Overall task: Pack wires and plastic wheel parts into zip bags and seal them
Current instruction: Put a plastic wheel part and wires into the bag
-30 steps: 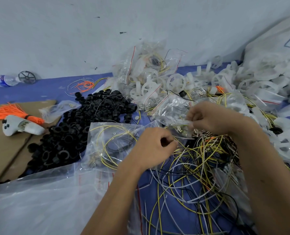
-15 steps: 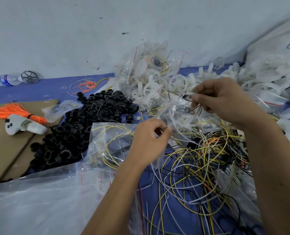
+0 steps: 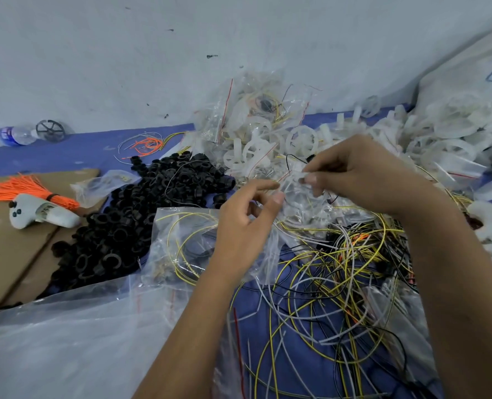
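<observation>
While both hands [image 3: 354, 174] pinch it, zip bag [image 3: 302, 194] (clear) spans betw. grips.

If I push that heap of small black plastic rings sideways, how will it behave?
The heap of small black plastic rings probably spreads rather than slides whole: the pieces lie loose. Round shapes may roll onto the brown cardboard. A thin wire crossing the top could drag along.

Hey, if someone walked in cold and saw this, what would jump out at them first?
Probably the two hands at centre, left hand and right hand, pinching a clear zip bag above a tangle of yellow, white and black wires. Next, the heap of black rings at left and the white wheel parts piled right.
</observation>
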